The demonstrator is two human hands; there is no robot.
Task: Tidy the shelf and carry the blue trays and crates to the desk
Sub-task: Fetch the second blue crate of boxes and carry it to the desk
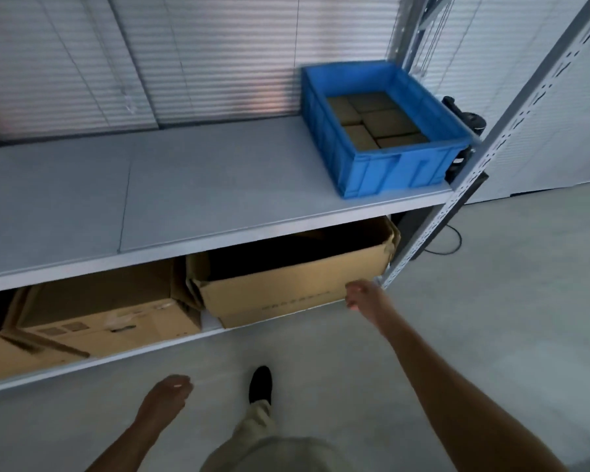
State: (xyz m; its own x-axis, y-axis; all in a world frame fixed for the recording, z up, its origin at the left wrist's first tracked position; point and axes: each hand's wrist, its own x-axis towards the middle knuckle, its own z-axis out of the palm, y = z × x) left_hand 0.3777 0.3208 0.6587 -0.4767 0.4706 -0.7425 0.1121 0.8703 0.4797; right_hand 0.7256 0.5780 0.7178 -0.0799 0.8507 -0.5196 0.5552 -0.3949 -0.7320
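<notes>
A blue crate [399,172] stands at the right end of the grey shelf board [191,192], with several brown boxes packed inside it. My right hand [361,296] is stretched forward below that board, in front of an open cardboard box, fingers loosely curled and holding nothing. My left hand [169,393] hangs low over the floor, relaxed and empty. Both hands are well below and apart from the crate.
Two cardboard boxes fill the lower shelf: an open one [286,294] on the right, a closed one [109,311] on the left. A perforated metal upright [484,158] bounds the shelf's right side, with black gear [467,117] behind it. My foot [260,383] stands on the grey floor.
</notes>
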